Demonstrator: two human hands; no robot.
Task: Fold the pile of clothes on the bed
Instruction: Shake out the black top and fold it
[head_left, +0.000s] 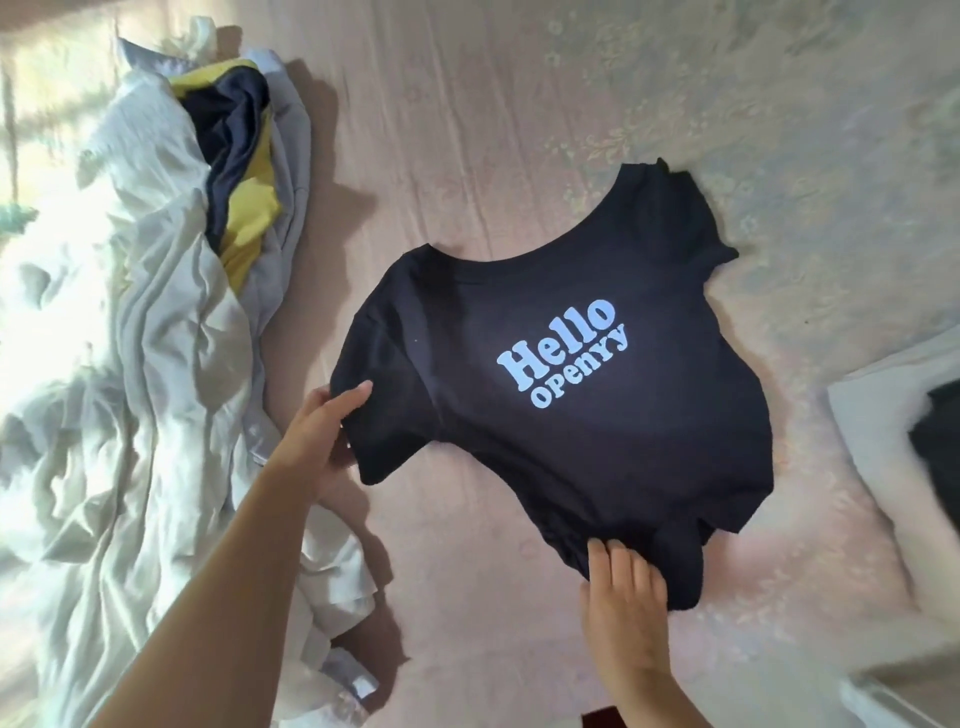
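1. A dark navy T-shirt (561, 395) lies spread, print side up, on the bed (467, 156), which is covered with a pale pink floral sheet. The shirt is turned at an angle, its neckline pointing away from the person and its hem toward them.
2. White lettering (563, 353) across the chest of the T-shirt reads "Hello" with a smaller word beneath it.
3. The left hand (324, 441) grips the edge of the T-shirt's left sleeve, thumb lying on top of the fabric and the other fingers tucked beneath it.
4. The right hand (626, 592) holds the T-shirt at its hem, where the cloth is bunched; the fingers lie on top of the fabric, and whether the thumb is curled under it cannot be told.
5. The T-shirt's other sleeve (696, 218) lies flat on the sheet at the far side from the hands.
6. Left of the T-shirt, just beside the left forearm, sits the pile of clothes (130, 338): mostly crumpled white and pale grey cloth, in strong light.
7. At the far end of that pile, away from the T-shirt's sleeve, a yellow garment (252, 218) and a dark blue garment (234, 130) lie tangled together.
8. Right of the T-shirt, at the bed's edge, a white pillow-like thing (883, 441) carries a dark, blurred item (940, 441).
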